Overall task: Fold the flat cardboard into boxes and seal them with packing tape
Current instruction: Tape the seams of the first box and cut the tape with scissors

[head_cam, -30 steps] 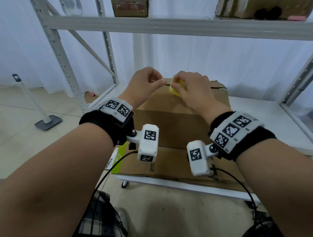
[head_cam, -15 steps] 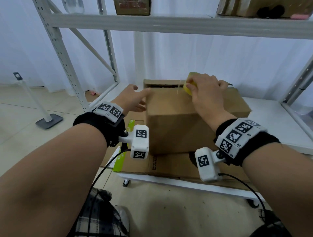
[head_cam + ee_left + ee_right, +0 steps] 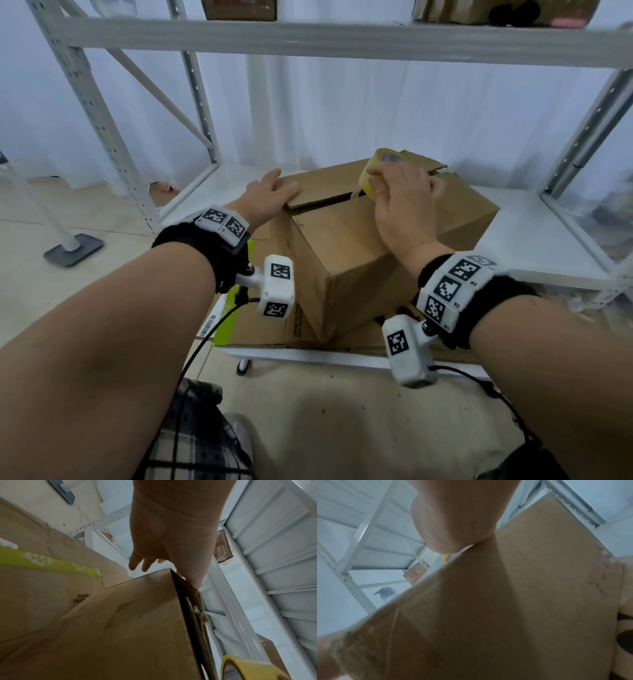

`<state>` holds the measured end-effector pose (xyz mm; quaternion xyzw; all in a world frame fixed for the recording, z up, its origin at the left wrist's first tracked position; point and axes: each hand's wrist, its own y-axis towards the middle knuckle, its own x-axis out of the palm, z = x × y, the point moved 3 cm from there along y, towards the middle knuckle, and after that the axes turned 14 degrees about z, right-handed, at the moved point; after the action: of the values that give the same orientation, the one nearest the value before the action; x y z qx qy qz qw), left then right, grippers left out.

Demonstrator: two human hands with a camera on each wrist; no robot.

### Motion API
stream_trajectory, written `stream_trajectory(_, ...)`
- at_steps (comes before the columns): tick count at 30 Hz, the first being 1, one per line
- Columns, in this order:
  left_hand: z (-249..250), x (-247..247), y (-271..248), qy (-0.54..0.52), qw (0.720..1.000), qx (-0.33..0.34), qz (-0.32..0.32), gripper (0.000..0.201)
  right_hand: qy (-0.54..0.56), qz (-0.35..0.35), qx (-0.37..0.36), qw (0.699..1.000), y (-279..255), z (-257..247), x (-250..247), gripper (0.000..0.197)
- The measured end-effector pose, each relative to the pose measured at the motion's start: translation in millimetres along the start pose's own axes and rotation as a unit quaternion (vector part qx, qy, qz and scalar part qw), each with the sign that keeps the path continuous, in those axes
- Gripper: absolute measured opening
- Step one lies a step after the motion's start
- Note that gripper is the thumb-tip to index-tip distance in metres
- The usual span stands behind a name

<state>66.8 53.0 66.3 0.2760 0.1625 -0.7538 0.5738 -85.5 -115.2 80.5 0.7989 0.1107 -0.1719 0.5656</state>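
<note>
A folded brown cardboard box (image 3: 346, 260) stands on flat cardboard sheets on the low white shelf, one corner turned toward me. Its top flaps meet along a dark open seam. My left hand (image 3: 270, 195) lies flat with straight fingers on the left top flap (image 3: 137, 622), near the box's far left corner. My right hand (image 3: 400, 202) grips a yellow roll of packing tape (image 3: 375, 171) on the box top at the seam; a short strip of clear tape runs from the roll down to the flap. The left wrist view shows the roll's (image 3: 248, 669) edge at the bottom right.
Flat cardboard sheets (image 3: 274, 329), one with a green strip (image 3: 229, 322), lie under the box at the shelf's (image 3: 534, 240) front edge. White rack uprights (image 3: 92, 113) stand left and right, a shelf beam (image 3: 342, 41) overhead with boxes on it. A floor stand's base (image 3: 73, 248) sits on the left.
The box has been turned so a corner faces me. My left hand let go of the tape end and now lies flat on the left flap. My right hand brought the roll down onto the seam.
</note>
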Motion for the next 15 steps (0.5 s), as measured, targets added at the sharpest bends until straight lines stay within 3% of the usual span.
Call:
stream_trajectory(3,4.6,5.3,5.6,-0.015,1.000,-0.017,-0.015,0.095,-0.008,0.027,-0.034,0.999,-4.8,0.5,-1.1,0.025)
stream_trajectory(8,4.6,10.3,7.7,-0.064,0.997,-0.034,-0.015,0.071,0.025,0.059,-0.015,0.998,-12.4,4.4,-1.1,0.025)
stream_trajectory(15,16.4,13.8,4.3,-0.060,0.998,0.010,-0.023,0.073,0.033,0.102,0.014,0.994,-11.5,20.0,-2.5,0.028)
